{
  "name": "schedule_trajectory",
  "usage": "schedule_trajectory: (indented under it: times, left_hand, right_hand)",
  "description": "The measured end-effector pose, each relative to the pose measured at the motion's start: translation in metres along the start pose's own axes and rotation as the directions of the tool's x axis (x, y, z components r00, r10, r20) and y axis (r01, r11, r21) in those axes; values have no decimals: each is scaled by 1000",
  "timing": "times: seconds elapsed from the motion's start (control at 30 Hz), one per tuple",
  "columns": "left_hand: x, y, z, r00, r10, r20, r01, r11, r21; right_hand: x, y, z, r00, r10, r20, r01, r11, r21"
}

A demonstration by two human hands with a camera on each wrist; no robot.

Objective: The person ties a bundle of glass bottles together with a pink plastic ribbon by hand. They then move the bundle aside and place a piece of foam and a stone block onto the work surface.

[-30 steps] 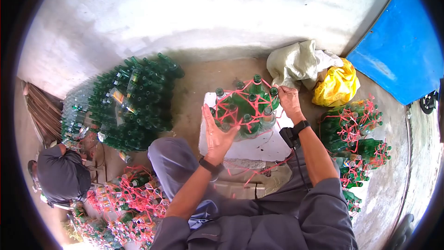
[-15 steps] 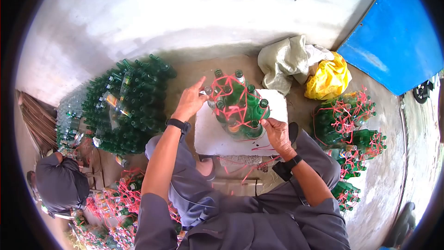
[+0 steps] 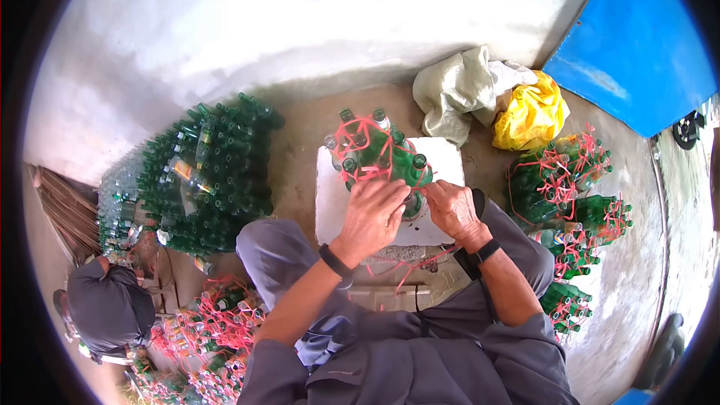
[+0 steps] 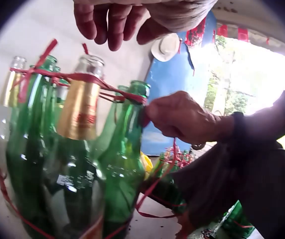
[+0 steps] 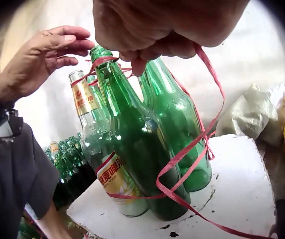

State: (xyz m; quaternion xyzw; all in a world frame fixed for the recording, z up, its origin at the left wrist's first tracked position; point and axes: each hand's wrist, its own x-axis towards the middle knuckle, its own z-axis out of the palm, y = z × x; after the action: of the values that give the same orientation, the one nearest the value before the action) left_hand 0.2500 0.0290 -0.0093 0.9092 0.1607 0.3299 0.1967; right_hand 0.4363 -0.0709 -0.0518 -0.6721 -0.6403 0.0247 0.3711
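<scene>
Right hand (image 3: 454,210) pinches the red string (image 4: 78,76) at the neck of 1 green bottle (image 4: 125,149); left hand (image 3: 375,214) hovers loose, empty — I'd keep the string taut and the bundle (image 3: 375,157) off the white board's (image 3: 446,161) edges.

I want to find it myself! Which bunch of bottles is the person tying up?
Find the big white board in the middle, just below the grey wall. The bundle of green bottles stands upright on it. It is the only bundle on the board, and the right hand pinches its red string.
</scene>
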Motion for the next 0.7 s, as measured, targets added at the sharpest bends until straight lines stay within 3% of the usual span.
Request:
schedule_trajectory:
  times: [0.07,0.17,0.4,0.47,0.5,0.57,0.7]
  left_hand:
    - [-1,1,4,998,33,51,-40,988,148]
    - [2,-1,1,993,-14,118,0,993,115]
    - [9,-5,-3,990,-29,137,18,997,81]
    - [20,-7,-7,975,-34,219,28,999,33]
    - [23,-9,-5,975,-31,221,24,999,35]
    - [27,-14,2,946,-64,318,49,997,56]
    - [33,-21,17,944,-35,328,40,999,-9]
  right_hand:
    - [1,5,0,1000,-6,13,7,998,-66]
    - [5,12,5,1000,-25,-11,24,995,-96]
    - [-3,21,38,971,237,-40,-223,949,222]
    - [-2,23,46,911,408,66,-397,820,412]
    - [-2,25,48,911,408,62,-396,820,414]
    - [3,21,41,835,499,233,-541,666,513]
    - [5,32,50,811,506,294,-580,628,518]
